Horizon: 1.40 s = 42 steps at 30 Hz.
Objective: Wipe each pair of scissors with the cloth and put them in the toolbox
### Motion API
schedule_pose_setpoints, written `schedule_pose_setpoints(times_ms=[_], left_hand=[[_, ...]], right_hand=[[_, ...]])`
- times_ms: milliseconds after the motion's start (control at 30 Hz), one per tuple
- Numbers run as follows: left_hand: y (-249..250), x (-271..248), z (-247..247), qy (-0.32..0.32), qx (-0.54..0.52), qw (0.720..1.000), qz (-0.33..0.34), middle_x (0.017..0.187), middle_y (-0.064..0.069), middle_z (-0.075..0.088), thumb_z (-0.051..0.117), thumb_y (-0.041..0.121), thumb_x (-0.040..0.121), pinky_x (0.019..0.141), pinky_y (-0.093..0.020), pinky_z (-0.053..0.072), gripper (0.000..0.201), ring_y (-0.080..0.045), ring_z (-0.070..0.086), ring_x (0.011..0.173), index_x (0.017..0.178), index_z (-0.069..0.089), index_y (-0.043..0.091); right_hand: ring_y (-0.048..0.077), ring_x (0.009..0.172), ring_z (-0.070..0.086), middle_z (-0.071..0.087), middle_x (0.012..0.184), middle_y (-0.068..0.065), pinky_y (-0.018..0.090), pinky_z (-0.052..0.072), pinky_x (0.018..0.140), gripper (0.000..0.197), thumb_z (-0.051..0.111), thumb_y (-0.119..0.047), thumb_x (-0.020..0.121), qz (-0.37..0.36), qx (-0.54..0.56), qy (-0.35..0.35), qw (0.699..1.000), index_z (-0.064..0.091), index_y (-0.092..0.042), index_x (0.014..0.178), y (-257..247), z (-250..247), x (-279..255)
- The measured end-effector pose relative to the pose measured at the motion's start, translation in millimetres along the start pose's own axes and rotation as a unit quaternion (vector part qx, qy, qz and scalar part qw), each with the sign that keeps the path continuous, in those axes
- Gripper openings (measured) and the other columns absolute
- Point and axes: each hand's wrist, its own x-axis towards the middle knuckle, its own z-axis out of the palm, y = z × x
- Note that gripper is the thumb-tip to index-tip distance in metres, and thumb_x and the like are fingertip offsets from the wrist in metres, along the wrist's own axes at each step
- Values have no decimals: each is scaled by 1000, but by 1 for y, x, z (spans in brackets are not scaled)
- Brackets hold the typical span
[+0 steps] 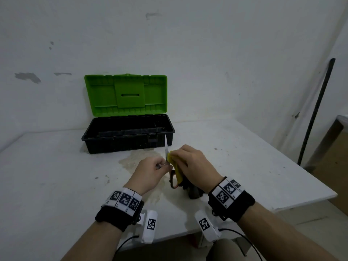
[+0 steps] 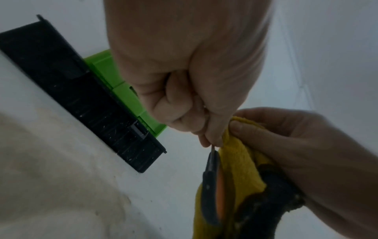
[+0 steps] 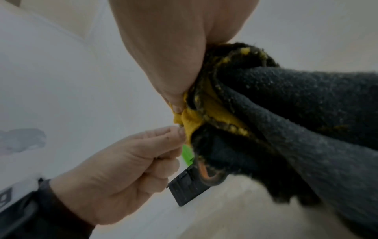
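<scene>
One pair of scissors (image 1: 166, 147) with black-and-orange handles (image 2: 212, 186) stands upright over the table, blade tip up. My left hand (image 1: 163, 166) pinches it near the pivot. My right hand (image 1: 175, 153) grips a yellow-and-dark cloth (image 1: 176, 167) and presses it against the right side of the scissors. In the right wrist view the cloth (image 3: 286, 105) hangs in thick folds and hides all but a handle loop (image 3: 206, 176). Just behind the hands sits the toolbox (image 1: 128, 146), its black base open and its green lid (image 1: 105, 95) standing up.
The white table (image 1: 56, 176) has a brownish stain (image 1: 135, 159) in front of the toolbox. Its right edge runs diagonally past my right forearm. A dark pole (image 1: 316, 110) leans on the wall at the right. No other scissors are in view.
</scene>
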Motion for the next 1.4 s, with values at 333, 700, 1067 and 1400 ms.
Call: schedule_pose_setpoints(times_ms=[333, 700, 1067, 1400], left_hand=[[8, -1, -2, 11, 90, 996, 16, 66, 7, 51, 66, 33, 95, 56, -25, 32, 24, -10, 46, 61, 74, 62, 22], [0, -4, -2, -14, -20, 1000, -19, 56, 10, 46, 69, 31, 93, 55, -24, 34, 31, -9, 40, 52, 67, 60, 18], [8, -6, 1, -53, -235, 966, -95, 54, 5, 40, 69, 18, 94, 40, -20, 23, 33, -9, 31, 44, 64, 56, 17], [5, -3, 1, -53, -238, 963, -117, 56, 5, 41, 67, 21, 95, 41, -23, 22, 24, -10, 32, 46, 74, 61, 13]], right_hand=[[21, 88, 55, 57, 101, 3, 35, 50, 79, 22, 46, -20, 100, 136, -52, -6, 989, 66, -14, 105, -3, -14, 16], [23, 86, 58, 63, 94, 6, 31, 46, 74, 22, 48, -20, 98, 222, -69, 65, 971, 68, -13, 99, 32, -22, 20], [20, 81, 61, 63, 91, 3, 32, 51, 74, 14, 62, -15, 93, 63, -2, 116, 991, 71, -14, 104, 27, -4, 4], [18, 80, 61, 62, 95, 3, 30, 53, 72, 18, 61, -16, 93, -55, 2, 45, 997, 69, -17, 109, 6, -2, -5]])
